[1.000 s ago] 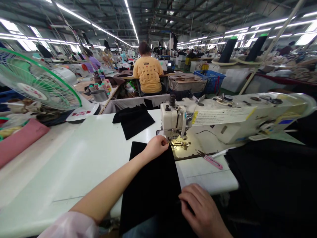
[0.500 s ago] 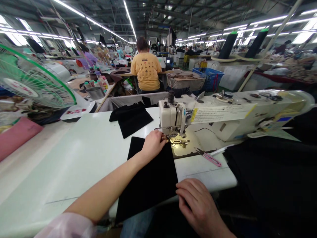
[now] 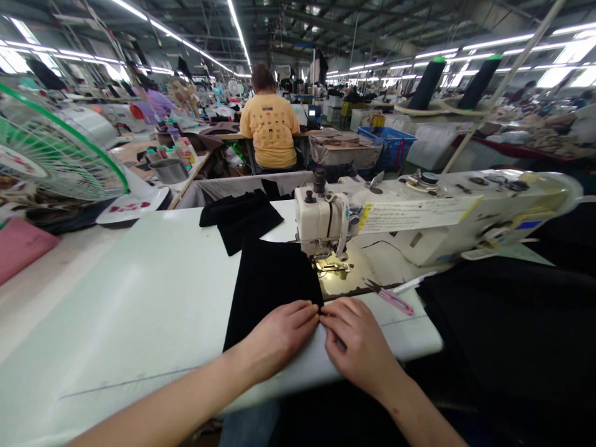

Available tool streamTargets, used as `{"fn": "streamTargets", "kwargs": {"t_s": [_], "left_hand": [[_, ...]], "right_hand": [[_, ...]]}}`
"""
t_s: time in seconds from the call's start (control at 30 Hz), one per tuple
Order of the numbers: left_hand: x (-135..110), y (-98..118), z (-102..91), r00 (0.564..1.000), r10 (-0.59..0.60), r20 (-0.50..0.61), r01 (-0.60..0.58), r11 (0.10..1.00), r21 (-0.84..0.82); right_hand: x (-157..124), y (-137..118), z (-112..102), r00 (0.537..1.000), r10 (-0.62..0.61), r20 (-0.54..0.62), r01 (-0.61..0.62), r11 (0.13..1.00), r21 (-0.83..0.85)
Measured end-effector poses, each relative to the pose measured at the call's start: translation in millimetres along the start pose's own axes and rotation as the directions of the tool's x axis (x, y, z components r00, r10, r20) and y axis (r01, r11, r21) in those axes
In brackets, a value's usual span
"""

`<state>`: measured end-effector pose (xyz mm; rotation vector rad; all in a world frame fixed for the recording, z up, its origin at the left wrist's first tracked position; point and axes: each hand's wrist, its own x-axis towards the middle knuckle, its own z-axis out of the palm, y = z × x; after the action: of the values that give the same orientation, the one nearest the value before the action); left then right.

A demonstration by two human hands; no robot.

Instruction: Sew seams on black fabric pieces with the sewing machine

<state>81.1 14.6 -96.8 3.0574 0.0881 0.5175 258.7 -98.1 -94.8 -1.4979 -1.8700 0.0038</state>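
A black fabric piece [image 3: 270, 282] lies flat on the white sewing table [image 3: 139, 298], its right edge beside the presser foot [image 3: 331, 267] of the cream sewing machine [image 3: 419, 217]. My left hand [image 3: 279, 335] rests on the fabric's near right corner with fingers curled onto it. My right hand [image 3: 356, 344] meets it at the same corner, fingertips pinching the fabric's edge. Both hands sit near the table's front edge.
A second black fabric piece [image 3: 242, 217] lies further back. Pink-handled snips [image 3: 391, 298] lie right of the needle plate. A dark fabric pile [image 3: 507, 329] fills the right side. A green-rimmed fan [image 3: 51, 155] stands left. A person in a yellow shirt [image 3: 270, 130] sits ahead, back turned.
The black fabric has slid away from me, up onto the table. My left hand drew back from the presser foot to the near corner, and my right hand rose to meet it.
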Motion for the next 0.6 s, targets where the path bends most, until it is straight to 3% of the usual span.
{"fn": "streamTargets", "kwargs": {"t_s": [0.2, 0.3, 0.37, 0.43, 0.5, 0.6], "left_hand": [[19, -39, -2.0, 0.999, 0.037, -0.027, -0.037, 0.999, -0.006], [25, -58, -2.9, 1.0, 0.004, -0.021, -0.005, 0.998, -0.056], [30, -73, -4.8, 1.0, -0.022, -0.005, 0.022, 0.997, -0.076], [36, -84, -7.8, 0.999, -0.036, 0.013, 0.037, 0.997, -0.073], [42, -88, -11.3, 0.997, -0.056, 0.051, 0.058, 0.997, -0.045], [46, -75, -14.6, 0.972, -0.199, 0.126, 0.187, 0.977, 0.098]], "right_hand": [[20, 16, 2, 0.998, 0.057, 0.002, -0.057, 0.993, -0.105], [14, 23, -21, 0.984, 0.123, -0.131, -0.142, 0.979, -0.146], [2, 31, -46, 0.942, 0.213, -0.26, -0.265, 0.946, -0.187], [-17, 42, -76, 0.878, 0.326, -0.351, -0.425, 0.868, -0.257], [-42, 57, -105, 0.806, 0.44, -0.395, -0.578, 0.729, -0.367], [-77, 84, -131, 0.74, 0.566, -0.362, -0.662, 0.523, -0.537]]}}
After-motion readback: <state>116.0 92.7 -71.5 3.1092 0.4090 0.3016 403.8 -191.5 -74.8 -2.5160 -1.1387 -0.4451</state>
